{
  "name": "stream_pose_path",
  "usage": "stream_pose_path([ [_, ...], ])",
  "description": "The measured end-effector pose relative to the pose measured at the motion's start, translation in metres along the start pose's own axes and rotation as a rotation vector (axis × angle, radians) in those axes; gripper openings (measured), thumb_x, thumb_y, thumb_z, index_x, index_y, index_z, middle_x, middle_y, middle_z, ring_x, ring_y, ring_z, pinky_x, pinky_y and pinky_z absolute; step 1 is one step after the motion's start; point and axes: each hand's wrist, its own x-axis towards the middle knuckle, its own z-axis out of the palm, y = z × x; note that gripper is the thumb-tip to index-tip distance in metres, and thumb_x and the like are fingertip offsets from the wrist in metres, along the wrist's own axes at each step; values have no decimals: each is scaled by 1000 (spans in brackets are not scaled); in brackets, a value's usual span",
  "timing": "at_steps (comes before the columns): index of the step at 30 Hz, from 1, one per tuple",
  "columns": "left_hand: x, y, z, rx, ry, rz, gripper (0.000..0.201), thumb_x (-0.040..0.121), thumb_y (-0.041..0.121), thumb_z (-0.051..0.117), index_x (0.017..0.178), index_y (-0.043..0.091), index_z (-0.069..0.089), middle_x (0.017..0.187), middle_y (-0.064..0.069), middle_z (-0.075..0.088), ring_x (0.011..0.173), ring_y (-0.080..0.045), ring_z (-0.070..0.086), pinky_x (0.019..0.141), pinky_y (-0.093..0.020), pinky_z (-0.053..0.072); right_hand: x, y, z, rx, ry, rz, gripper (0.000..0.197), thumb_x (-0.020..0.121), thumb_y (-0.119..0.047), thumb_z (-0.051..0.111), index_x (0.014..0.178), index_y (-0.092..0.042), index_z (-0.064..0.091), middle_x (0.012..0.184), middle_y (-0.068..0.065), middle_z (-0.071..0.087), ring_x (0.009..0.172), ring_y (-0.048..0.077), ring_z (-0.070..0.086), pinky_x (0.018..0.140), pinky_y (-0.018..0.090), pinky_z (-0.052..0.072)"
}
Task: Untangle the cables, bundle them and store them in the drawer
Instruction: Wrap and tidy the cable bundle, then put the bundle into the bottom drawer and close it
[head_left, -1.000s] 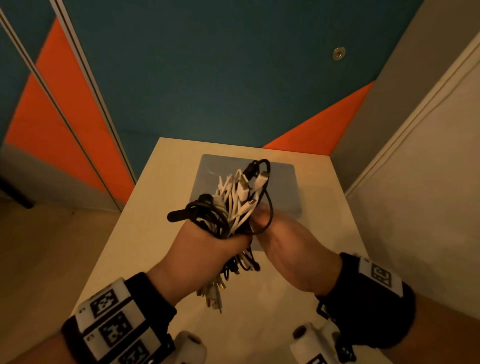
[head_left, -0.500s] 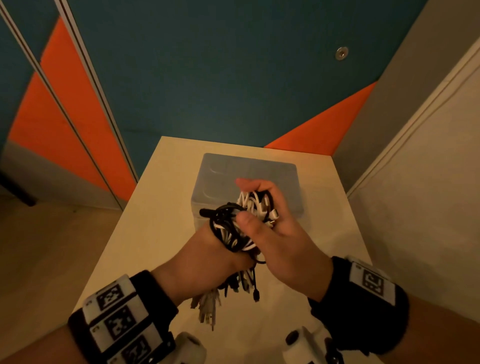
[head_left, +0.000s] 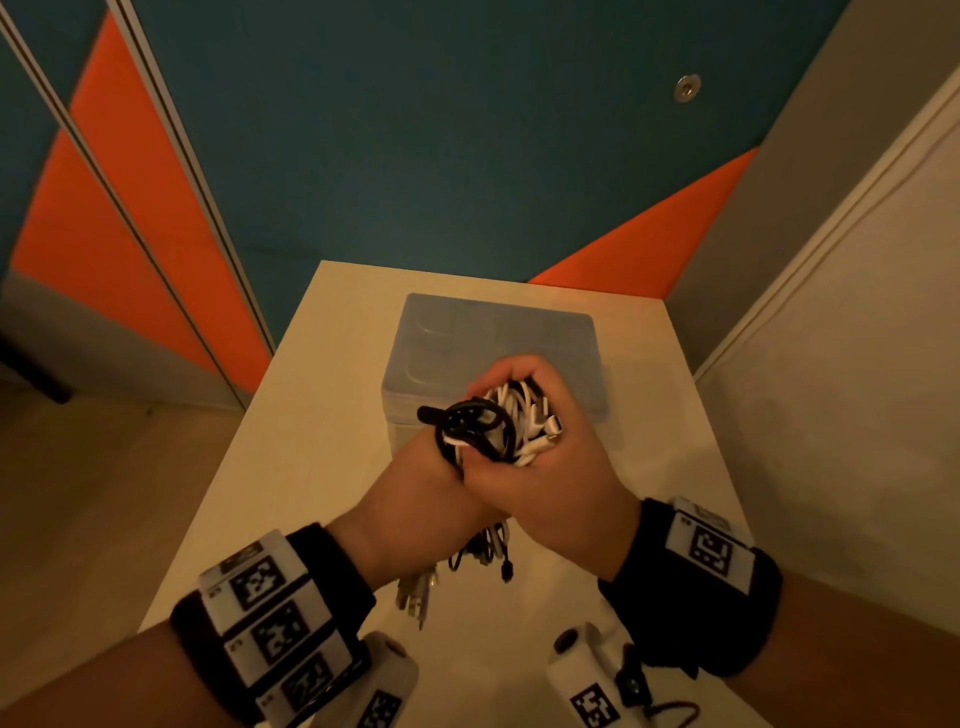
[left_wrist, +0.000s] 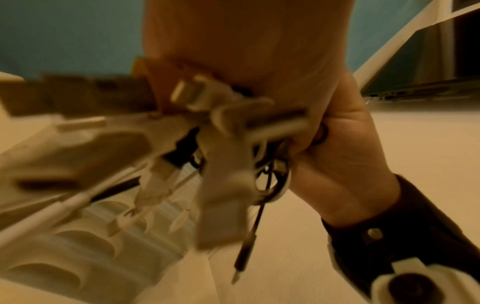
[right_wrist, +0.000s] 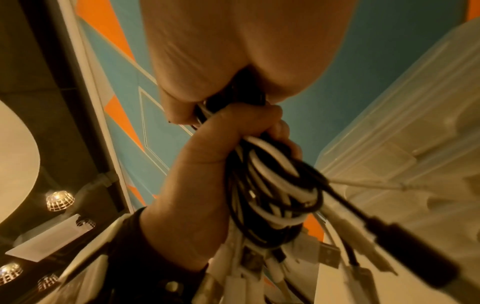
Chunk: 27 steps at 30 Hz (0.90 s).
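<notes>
A bundle of black and white cables (head_left: 493, 426) is held above the white table (head_left: 311, 441), just in front of the translucent plastic drawer box (head_left: 498, 332). My left hand (head_left: 421, 483) grips the bundle from the left, and several plugs (head_left: 467, 561) hang below the fist. My right hand (head_left: 540, 467) wraps over the bundle's top and right side, fingers curled round the white loops. In the right wrist view the left hand (right_wrist: 207, 164) clenches the coiled cables (right_wrist: 272, 195). The left wrist view is blurred, showing dangling plugs (left_wrist: 228, 144) and the right hand (left_wrist: 345, 160).
The drawer box stands at the middle of the table's far half, its front hidden behind my hands. A teal and orange panelled wall (head_left: 415, 156) rises behind the table, and a pale wall (head_left: 831, 441) stands close on the right. Floor (head_left: 78, 519) lies to the left.
The right hand came from beside the bundle up over its top and closed round the upright loops, pressing them down. The bundle now sits more compactly between both hands.
</notes>
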Motion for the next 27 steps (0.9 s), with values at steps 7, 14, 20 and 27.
stream_pose_path([
  [7, -6, -16, -4, 54, 61, -24, 18, 72, 21, 64, 86, 28, 72, 84, 9, 72, 82, -11, 69, 72, -28, 54, 2, 11, -5, 23, -152, 30, 64, 69, 2, 82, 119, -20, 48, 111, -4, 60, 100, 15, 62, 84, 31, 50],
  [14, -2, -40, -43, 82, 293, -192, 24, 83, 5, 75, 100, 22, 72, 95, -3, 74, 91, -18, 70, 82, -38, 58, -15, 76, -25, 137, 150, 230, 29, 90, -22, 59, 119, -22, 53, 111, -17, 65, 111, 1, 59, 91, 16, 45],
  [20, 17, -34, -56, 171, 307, -200, 9, 84, 7, 73, 91, 11, 70, 82, -17, 69, 72, -25, 68, 65, -34, 57, -27, 152, -14, 12, 255, 768, 17, 94, -8, 54, 83, -13, 66, 67, 0, 60, 70, 18, 56, 67, 21, 47],
  [27, 45, -22, -52, 85, 137, -212, 19, 84, 1, 70, 81, 20, 71, 75, -5, 72, 74, -16, 69, 69, -29, 59, -20, 175, 8, 243, 364, 912, 19, 97, -20, 52, 115, -21, 60, 84, 2, 61, 69, 16, 59, 62, 25, 46],
])
